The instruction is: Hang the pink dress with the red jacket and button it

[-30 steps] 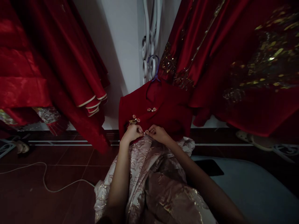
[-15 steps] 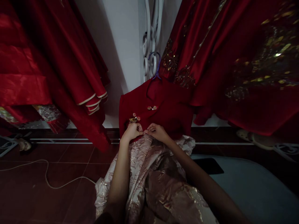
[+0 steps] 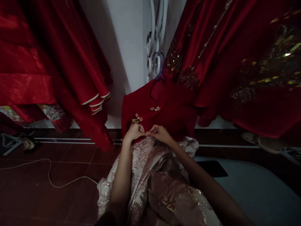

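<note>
A red jacket (image 3: pixel 174 106) hangs on a purple hanger (image 3: pixel 161 72) before me. High on its front sits a flower-shaped beaded fastener (image 3: pixel 155 109). A gold brooch with beaded flowers (image 3: pixel 137 118) lies to its left, just above my left hand (image 3: pixel 135 132). Thumb and fingers of that hand are pinched at the jacket's front, on a small beaded fastener (image 3: pixel 147 133) that is mostly hidden. My right hand (image 3: pixel 160 133) pinches the same spot from the other side, the fingertips nearly touching. Below, shiny pinkish-gold fabric (image 3: pixel 143 157) spreads under both forearms.
Red garments (image 3: pixel 77 62) hang at left, and sequined red ones (image 3: pixel 218 62) at right. A white scrolled metal frame (image 3: pixel 152 44) stands behind the jacket. A dark flat phone-like object (image 3: pixel 213 168) lies on a pale surface (image 3: pixel 254 188). A white cable (image 3: pixel 66 185) crosses the tiled floor.
The view has shifted slightly, so everything sits a little further right. My fingertips stay pinched together at the same place, with the small fastener now less visible between them.
</note>
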The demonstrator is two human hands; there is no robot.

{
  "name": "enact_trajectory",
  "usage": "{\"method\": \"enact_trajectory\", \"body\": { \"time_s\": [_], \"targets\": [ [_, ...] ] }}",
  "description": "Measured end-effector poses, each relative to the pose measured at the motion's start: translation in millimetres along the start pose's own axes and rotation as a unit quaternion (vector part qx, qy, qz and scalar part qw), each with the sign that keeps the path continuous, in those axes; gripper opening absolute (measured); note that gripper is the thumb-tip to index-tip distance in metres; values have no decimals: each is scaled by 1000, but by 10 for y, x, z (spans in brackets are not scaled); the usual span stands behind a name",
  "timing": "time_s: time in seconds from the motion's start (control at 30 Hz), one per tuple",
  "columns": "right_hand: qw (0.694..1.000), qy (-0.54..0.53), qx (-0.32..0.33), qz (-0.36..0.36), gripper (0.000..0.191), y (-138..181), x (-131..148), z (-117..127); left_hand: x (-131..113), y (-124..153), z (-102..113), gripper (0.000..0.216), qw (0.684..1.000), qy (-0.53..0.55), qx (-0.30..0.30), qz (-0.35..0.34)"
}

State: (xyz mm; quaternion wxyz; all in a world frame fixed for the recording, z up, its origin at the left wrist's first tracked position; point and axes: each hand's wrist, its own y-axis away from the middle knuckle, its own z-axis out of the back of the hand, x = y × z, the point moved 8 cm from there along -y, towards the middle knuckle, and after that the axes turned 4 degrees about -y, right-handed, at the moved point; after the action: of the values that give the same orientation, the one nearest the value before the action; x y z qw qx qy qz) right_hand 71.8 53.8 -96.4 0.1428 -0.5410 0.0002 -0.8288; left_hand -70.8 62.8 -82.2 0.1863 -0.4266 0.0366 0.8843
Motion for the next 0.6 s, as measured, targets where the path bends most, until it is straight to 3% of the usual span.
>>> {"method": "enact_trajectory", "body": {
  "time_s": [0.27,0.6],
  "targets": [
    [1000,15,-2,9,13,16,45,-9,166,-8,-67,31,996,56,19,65],
    [999,30,-2,18,12,14,46,-24,240,36,-65,24,984,83,-11,159]
  ]
}}
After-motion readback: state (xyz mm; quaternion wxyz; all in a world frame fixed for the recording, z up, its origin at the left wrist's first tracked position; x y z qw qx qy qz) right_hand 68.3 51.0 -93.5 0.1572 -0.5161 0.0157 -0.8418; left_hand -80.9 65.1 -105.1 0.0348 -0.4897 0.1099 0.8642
